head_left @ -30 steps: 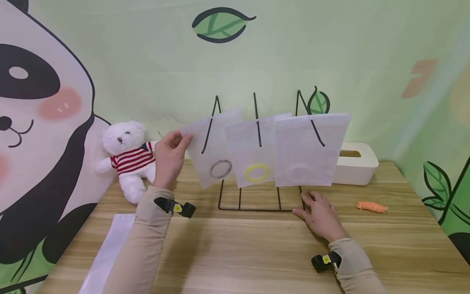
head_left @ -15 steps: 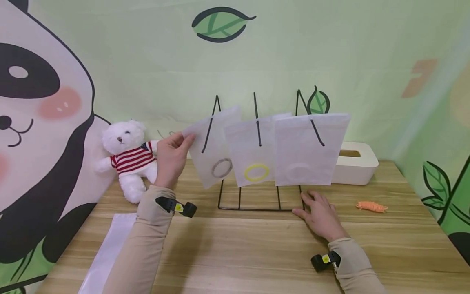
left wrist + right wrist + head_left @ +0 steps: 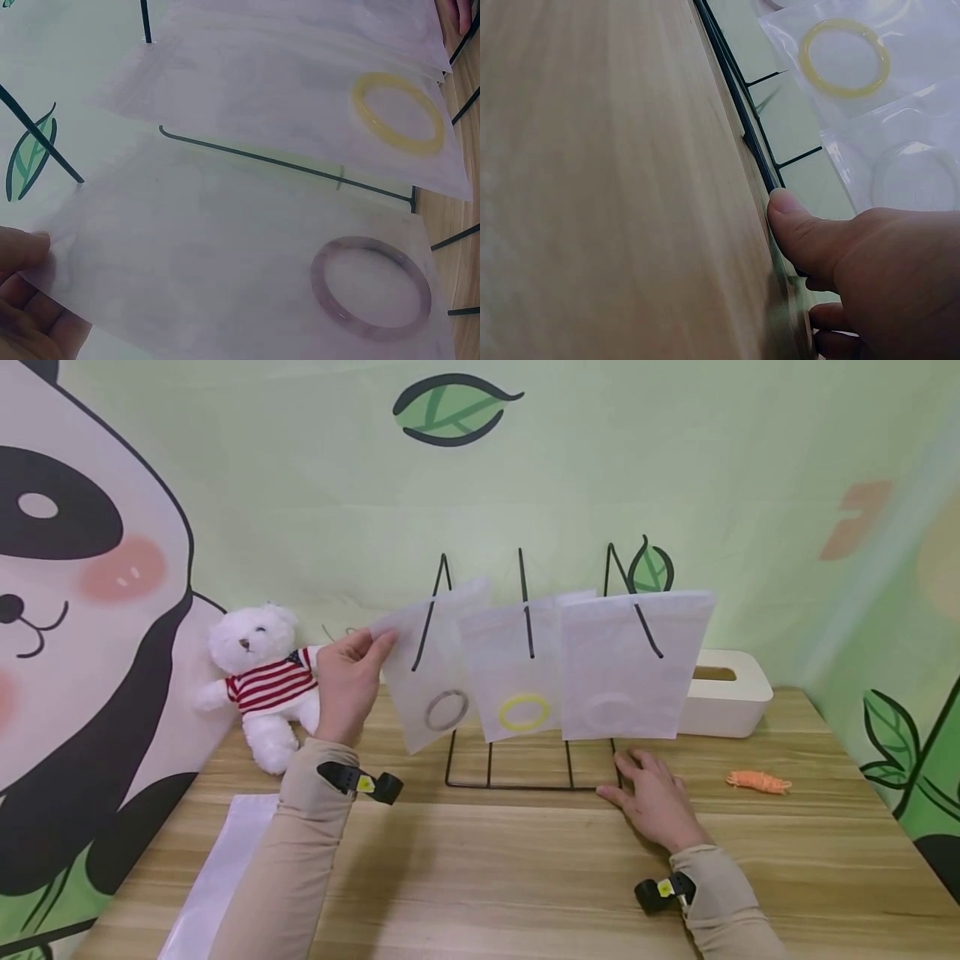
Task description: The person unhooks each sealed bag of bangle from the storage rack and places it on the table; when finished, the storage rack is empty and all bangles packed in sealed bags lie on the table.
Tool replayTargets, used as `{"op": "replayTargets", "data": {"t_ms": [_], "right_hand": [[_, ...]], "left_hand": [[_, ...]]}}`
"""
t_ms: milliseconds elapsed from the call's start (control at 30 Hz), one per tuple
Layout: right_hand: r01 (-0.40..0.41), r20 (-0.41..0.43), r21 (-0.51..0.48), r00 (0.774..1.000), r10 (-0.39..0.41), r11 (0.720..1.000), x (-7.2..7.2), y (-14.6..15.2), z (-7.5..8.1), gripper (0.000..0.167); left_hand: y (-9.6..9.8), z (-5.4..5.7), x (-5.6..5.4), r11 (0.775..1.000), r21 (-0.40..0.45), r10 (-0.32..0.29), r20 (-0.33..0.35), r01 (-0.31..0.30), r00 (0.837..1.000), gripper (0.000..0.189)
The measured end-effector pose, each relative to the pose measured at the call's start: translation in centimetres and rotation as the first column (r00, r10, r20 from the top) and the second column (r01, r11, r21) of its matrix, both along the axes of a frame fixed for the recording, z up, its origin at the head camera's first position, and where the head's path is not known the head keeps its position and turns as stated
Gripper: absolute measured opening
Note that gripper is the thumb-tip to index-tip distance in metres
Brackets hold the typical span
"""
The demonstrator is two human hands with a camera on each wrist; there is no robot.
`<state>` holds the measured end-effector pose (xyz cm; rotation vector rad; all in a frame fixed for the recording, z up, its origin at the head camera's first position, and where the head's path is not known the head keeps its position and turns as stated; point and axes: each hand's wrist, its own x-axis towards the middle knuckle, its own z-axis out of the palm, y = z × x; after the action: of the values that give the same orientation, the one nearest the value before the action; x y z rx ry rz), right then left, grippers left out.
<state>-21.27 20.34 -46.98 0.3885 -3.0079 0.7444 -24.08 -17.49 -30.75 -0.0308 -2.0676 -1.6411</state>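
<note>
A black wire display rack [image 3: 543, 788] stands on the table with three translucent zip bags on its prongs. The left bag [image 3: 431, 643] holds a greyish-purple bangle [image 3: 371, 289] and hangs tilted. My left hand [image 3: 348, 685] pinches its upper left corner between thumb and fingers. In the middle bag [image 3: 502, 652] lies a yellow bangle [image 3: 524, 713]. The right bag [image 3: 618, 660] contains a pale clear bangle [image 3: 915, 176]. My right hand [image 3: 660, 802] holds the rack's front right base corner, thumb on the front wire; some of its fingertips are hidden in the right wrist view.
A white teddy bear [image 3: 273, 693] in a striped shirt sits behind my left hand. A white tissue box [image 3: 727, 714] stands behind the rack's right side, and an orange cord bundle [image 3: 759, 782] lies at right. White plastic packaging [image 3: 221, 868] lies by my left forearm.
The left bag shifts slightly right with my left hand, then back left, its lower edge swinging down and left. My right hand stays on the rack base.
</note>
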Motion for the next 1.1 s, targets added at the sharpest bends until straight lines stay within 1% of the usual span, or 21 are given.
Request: {"op": "replayTargets", "data": {"t_ms": [267,533,667,900,1100], "right_hand": [[0.004,0.009,-0.012,1.0,-0.004,1.0,-0.06,0.06,-0.06,0.069],[-0.005,-0.005,-0.001,1.0,0.005,1.0,-0.08,-0.06,0.15,0.069],[-0.007,-0.009,-0.001,1.0,0.007,1.0,-0.02,-0.11,0.27,0.068],[-0.011,-0.006,-0.003,1.0,0.011,1.0,0.05,-0.07,0.19,0.069],[-0.009,0.004,-0.008,1.0,0.009,1.0,0.09,-0.06,0.14,0.07]], "left_hand": [[0.04,0.03,0.09,1.0,0.01,0.009,-0.025,-0.009,1.0,0.032],[0.07,0.14,0.47,1.0,0.011,0.011,-0.047,-0.01,0.999,0.032],[0.0,0.12,0.6,1.0,0.005,0.008,-0.044,-0.007,0.999,0.032],[-0.04,0.07,0.82,0.999,-0.014,0.036,-0.035,-0.037,0.999,0.034],[-0.07,0.1,0.99,1.0,0.002,0.027,-0.039,-0.027,0.999,0.035]]}}
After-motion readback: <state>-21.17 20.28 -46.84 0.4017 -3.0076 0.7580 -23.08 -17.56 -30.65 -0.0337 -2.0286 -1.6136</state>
